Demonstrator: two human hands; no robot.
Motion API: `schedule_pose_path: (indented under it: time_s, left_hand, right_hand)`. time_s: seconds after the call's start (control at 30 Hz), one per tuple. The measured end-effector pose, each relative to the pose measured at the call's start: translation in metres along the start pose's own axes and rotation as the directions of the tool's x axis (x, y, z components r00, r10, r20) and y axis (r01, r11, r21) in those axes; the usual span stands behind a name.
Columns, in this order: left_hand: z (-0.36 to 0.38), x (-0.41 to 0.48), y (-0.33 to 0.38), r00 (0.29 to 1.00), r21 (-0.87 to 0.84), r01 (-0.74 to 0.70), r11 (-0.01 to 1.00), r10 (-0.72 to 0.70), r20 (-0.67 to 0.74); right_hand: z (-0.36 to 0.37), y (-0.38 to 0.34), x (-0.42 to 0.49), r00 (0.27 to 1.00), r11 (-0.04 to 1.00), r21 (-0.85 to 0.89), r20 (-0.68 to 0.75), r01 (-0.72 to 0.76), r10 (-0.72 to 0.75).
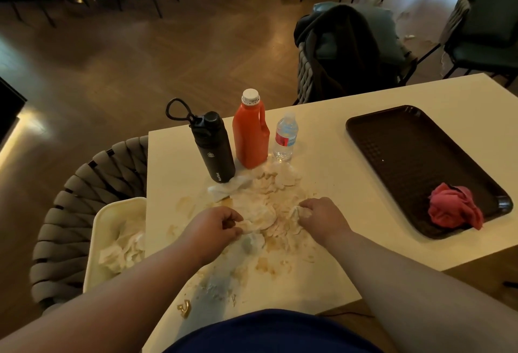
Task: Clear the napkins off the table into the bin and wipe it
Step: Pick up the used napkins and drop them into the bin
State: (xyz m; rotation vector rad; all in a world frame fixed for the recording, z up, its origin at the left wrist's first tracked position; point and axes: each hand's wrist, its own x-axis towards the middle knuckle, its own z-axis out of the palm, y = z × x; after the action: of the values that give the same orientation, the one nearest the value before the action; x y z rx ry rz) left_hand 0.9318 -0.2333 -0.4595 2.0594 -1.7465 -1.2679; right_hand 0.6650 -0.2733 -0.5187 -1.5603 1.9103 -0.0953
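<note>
A heap of crumpled, stained white napkins (269, 198) lies in the middle of the white table (330, 173), with brown smears and scraps spread around it. My left hand (215, 226) pinches the near left edge of the heap. My right hand (322, 216) is closed on napkins at its right side. A cream bin (112, 229) sits on a woven chair at the table's left edge and holds several used napkins. A pink cloth (454, 207) lies bunched on the near end of a dark brown tray (406, 156) to the right.
Behind the heap stand a black flask (214, 148), an orange jug (251, 134) and a small clear water bottle (286, 138). A chair draped with a dark jacket (342, 50) stands beyond the table. A small gold object (183, 309) lies near the front edge.
</note>
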Motion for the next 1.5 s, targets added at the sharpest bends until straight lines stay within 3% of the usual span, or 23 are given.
schedule_pose_path:
  time_s: [0.43,0.63,0.83,0.97,1.13,1.4,1.5]
  left_hand:
    - [-0.003,-0.006,-0.008,0.999,-0.006,0.019,1.000,-0.020,-0.033]
    - [-0.006,-0.008,-0.006,0.998,-0.008,0.009,1.000,-0.009,-0.058]
    - [-0.011,-0.007,-0.004,0.993,-0.033,0.012,0.999,-0.016,-0.115]
    - [-0.014,-0.008,-0.007,0.987,-0.060,-0.020,0.998,0.010,-0.158]
    - [-0.022,-0.007,-0.005,0.990,-0.167,-0.034,0.985,0.010,-0.144]
    - [-0.035,-0.010,-0.020,0.977,-0.252,0.003,0.968,-0.057,-0.206]
    - [-0.046,-0.017,-0.041,0.961,-0.278,0.039,0.960,-0.112,-0.255]
  right_hand:
    - [-0.001,0.000,0.001,0.999,0.999,-0.037,-0.032,-0.002,0.001]
    - [-0.015,-0.002,-0.011,0.995,0.978,0.208,-0.097,-0.019,0.040]
    - [-0.035,-0.020,-0.026,0.991,0.874,0.487,-0.114,-0.004,0.069]
    - [-0.038,-0.038,-0.029,0.997,0.669,0.742,-0.021,-0.034,0.074]
    - [-0.034,-0.071,-0.040,0.999,0.564,0.826,0.029,-0.010,-0.024]
    - [-0.014,-0.115,-0.048,0.979,0.644,0.765,0.136,-0.008,-0.149]
    - [-0.007,-0.129,-0.052,0.959,0.595,0.801,0.218,-0.069,-0.182]
